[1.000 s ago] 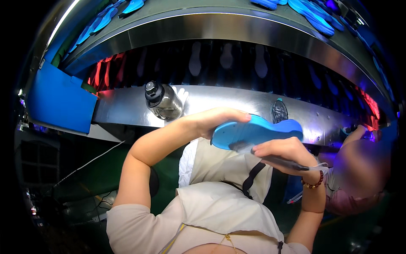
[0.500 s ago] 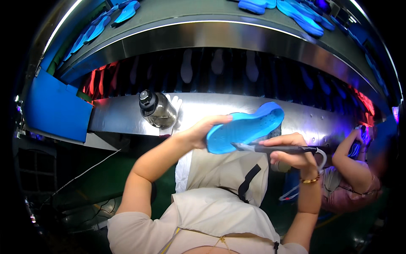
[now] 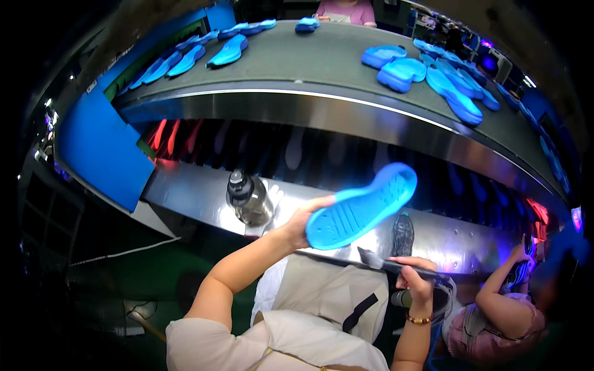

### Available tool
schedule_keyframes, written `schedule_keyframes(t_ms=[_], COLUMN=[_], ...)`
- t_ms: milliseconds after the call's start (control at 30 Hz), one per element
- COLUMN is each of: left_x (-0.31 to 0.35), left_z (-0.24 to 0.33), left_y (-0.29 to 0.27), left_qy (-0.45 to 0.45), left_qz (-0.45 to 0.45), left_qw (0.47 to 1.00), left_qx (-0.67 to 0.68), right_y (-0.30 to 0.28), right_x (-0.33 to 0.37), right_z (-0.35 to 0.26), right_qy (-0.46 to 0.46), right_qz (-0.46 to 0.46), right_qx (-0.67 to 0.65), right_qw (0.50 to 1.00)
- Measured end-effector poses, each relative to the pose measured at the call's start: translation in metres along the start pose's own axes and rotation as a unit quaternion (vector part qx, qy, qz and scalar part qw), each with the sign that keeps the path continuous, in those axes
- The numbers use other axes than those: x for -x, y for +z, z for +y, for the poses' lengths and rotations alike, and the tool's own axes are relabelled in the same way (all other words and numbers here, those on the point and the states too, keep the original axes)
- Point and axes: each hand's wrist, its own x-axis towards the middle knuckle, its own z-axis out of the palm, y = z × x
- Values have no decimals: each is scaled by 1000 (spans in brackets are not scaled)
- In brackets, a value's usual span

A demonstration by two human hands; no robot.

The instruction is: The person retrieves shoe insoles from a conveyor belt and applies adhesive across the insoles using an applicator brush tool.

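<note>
A bright blue shoe sole (image 3: pixel 362 213) is tilted in the air above the metal ledge, its hollow side with ridges and small holes facing up. My left hand (image 3: pixel 304 221) grips it by its near left edge. Between the fingers of my right hand (image 3: pixel 416 279) is a brush (image 3: pixel 396 266) with a dark handle and a pale hose trailing off its back end. The brush's bristle tip points left, just below the sole and apart from it.
A dark drinking bottle (image 3: pixel 249 201) stands on the metal ledge (image 3: pixel 192 198), with a white glove beside it. A dark shoe-shaped piece (image 3: pixel 403 235) lies right of the sole. Beyond, a conveyor belt (image 3: pixel 278 65) carries several blue soles. A co-worker (image 3: pixel 501 309) sits at right; another person (image 3: pixel 346 11) is across the belt.
The brush has come off the sole and dropped lower, along with my right hand. My left hand still holds the sole. The view has tilted up, showing more of the belt.
</note>
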Motion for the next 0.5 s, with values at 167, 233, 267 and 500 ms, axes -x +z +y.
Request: schedule_keyframes(t_ms=[167, 233, 267, 500], left_x=[-11, -30, -48, -133], left_z=[100, 144, 171, 170], left_y=[41, 46, 23, 26], left_qy=[253, 310, 308, 472], left_qz=[-86, -136, -192, 213], left_qw=[963, 941, 919, 828], left_qx=[-41, 32, 154, -217], right_y=[-40, -63, -63, -82], right_x=[-25, -41, -58, -144], right_z=[10, 5, 5, -3], right_qy=[-61, -54, -65, -203], right_qz=[159, 101, 81, 193], right_qx=[96, 224, 223, 571], right_qw=[981, 968, 969, 771])
